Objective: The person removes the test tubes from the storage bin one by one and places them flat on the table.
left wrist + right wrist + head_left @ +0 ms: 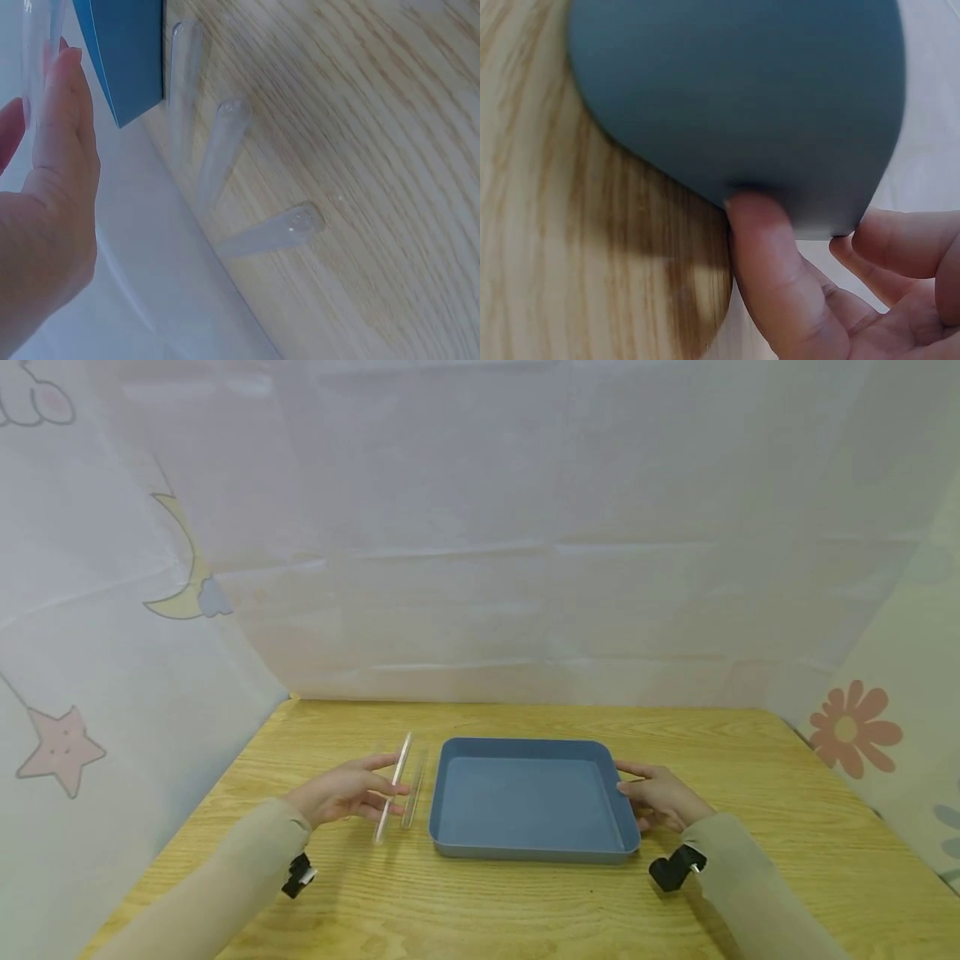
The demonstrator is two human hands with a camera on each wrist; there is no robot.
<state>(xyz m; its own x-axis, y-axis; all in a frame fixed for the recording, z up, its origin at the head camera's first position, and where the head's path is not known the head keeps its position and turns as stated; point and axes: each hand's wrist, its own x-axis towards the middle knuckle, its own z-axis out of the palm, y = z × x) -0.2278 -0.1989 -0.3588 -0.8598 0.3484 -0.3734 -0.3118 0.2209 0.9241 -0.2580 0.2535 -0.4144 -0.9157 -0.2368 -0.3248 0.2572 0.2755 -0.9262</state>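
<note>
My left hand (348, 789) holds a clear test tube (384, 820) between thumb and fingers, slanted above the table left of the blue tray (525, 854). In the left wrist view, that held tube shows partly at the upper left edge. Below it, clear tubes with rounded ends lie on the wood: one (185, 82) beside the tray, another (225, 142) near it, a third (277, 231) further off. At the tray's right side, my right hand (663, 797) grips the wall; its thumb (765, 247) presses the outer face, with other fingers at the edge.
The wooden table (555, 910) ends at a pale hanging sheet (525, 610) behind and at both sides. Nothing shows inside the shallow tray. A black wrist device sits on each sleeve.
</note>
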